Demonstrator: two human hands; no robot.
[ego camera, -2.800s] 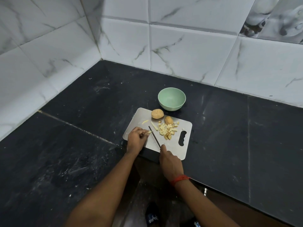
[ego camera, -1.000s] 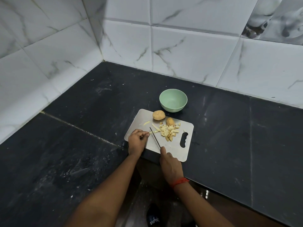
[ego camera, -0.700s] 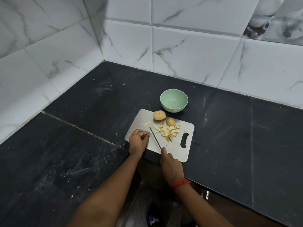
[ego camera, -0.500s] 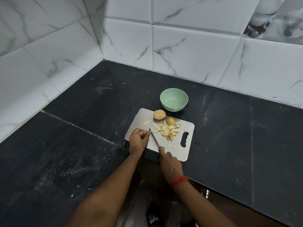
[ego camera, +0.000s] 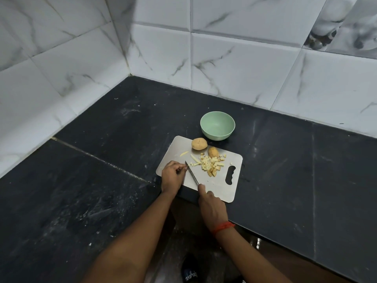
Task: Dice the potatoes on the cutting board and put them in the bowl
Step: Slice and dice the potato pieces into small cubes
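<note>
Dark countertop (ego camera: 102, 190) stretches wide around the cutting board (ego camera: 175, 148) at its front edge. Right hand (ego camera: 212, 205) grips the knife (ego camera: 191, 174); left hand (ego camera: 172, 176) pinches a potato sliver (ego camera: 186, 168) beside the blade.

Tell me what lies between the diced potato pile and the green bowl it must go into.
A smaller potato sits right behind the diced pile, and a whole potato lies left of it, both on the cutting board's far edge just before the bowl. Carried over them, the dice should pass freely.
</note>
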